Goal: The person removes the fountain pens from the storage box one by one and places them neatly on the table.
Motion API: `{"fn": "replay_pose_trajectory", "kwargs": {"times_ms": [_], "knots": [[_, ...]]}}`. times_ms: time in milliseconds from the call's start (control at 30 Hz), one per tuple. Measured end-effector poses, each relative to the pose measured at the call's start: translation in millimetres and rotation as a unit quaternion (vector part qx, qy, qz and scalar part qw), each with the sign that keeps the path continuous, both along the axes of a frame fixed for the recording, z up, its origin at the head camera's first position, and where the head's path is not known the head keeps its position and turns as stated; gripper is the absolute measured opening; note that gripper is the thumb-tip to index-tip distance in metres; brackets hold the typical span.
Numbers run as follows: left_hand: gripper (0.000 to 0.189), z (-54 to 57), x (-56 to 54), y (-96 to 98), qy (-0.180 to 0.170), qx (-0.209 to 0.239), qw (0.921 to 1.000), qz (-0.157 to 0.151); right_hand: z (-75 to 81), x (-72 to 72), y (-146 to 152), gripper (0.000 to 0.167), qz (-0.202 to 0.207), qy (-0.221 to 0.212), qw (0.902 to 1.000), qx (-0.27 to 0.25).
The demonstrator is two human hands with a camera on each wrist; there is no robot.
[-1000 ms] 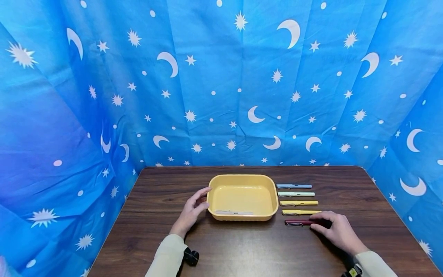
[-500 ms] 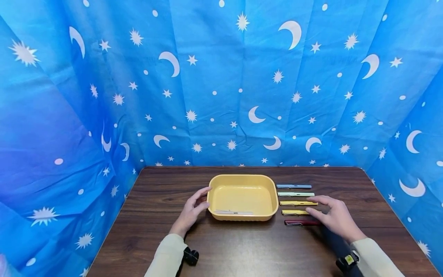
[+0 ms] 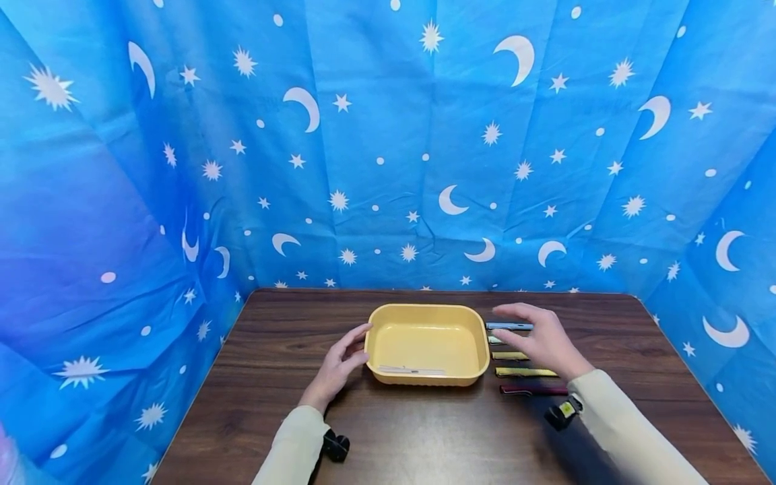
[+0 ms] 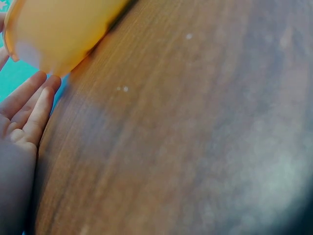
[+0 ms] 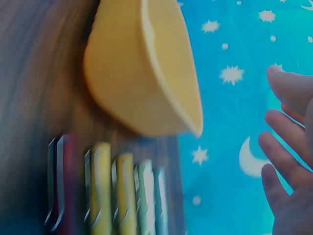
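Observation:
A yellow rectangular tray [image 3: 427,378] stands on the table, with a slim whitish pen [image 3: 412,370] lying inside along its near side. My left hand [image 3: 332,372] rests against the tray's left end; the left wrist view has its fairly straight fingers [image 4: 35,110] on the outer wall. My right hand [image 3: 542,337] hovers right of the tray above a row of pens, fingers spread, holding nothing. The pens are grey-blue [image 3: 508,327], pale green [image 3: 496,341], yellow [image 3: 506,356], another yellow [image 3: 524,372] and dark red [image 3: 533,390]. The hand partly hides the farther ones.
The brown wood-grain table [image 3: 418,438] ends at a blue cloth backdrop [image 3: 388,222] with moons and stars. Its sides are bordered by the same cloth. Dark wrist cameras sit near both cuffs, the right one [image 3: 562,412] above the tabletop.
My right hand has left the dark red pen's end and moved up and leftwards across the row towards the grey-blue pen. The left hand and tray have stayed put.

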State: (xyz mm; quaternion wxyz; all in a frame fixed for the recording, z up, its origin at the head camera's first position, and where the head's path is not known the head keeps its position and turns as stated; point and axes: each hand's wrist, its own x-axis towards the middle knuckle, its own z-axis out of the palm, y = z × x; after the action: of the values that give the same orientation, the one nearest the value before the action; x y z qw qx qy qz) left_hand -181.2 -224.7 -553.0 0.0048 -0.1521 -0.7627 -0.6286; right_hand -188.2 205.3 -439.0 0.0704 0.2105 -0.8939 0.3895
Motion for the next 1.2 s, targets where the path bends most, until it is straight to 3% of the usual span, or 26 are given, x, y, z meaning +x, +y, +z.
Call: {"fn": "replay_pose_trajectory", "kwargs": {"times_ms": [200,533,967,1200], "knots": [[0.059,0.4,0.5,1.3,-0.002,0.001,1.0,-0.003,6.1,-13.1,-34.6,0.045,0.042,-0.045,0.9979,-0.018],[0.062,2.0,-0.2,1.0,-0.004,-0.009,1.0,-0.002,-3.1,-31.0,-77.8,0.05,0.111,-0.077,0.9909,-0.003],[0.063,2.0,1.0,-0.5,-0.011,-0.009,0.9999,0.0,-30.1,-35.9,-104.2,0.052,0.191,-0.145,0.9706,-0.022],[0.063,1.9,2.3,-0.8,-0.002,-0.01,0.9999,-0.002,-40.1,-33.1,-117.4,0.048,0.208,-0.184,0.9606,0.003]]}}
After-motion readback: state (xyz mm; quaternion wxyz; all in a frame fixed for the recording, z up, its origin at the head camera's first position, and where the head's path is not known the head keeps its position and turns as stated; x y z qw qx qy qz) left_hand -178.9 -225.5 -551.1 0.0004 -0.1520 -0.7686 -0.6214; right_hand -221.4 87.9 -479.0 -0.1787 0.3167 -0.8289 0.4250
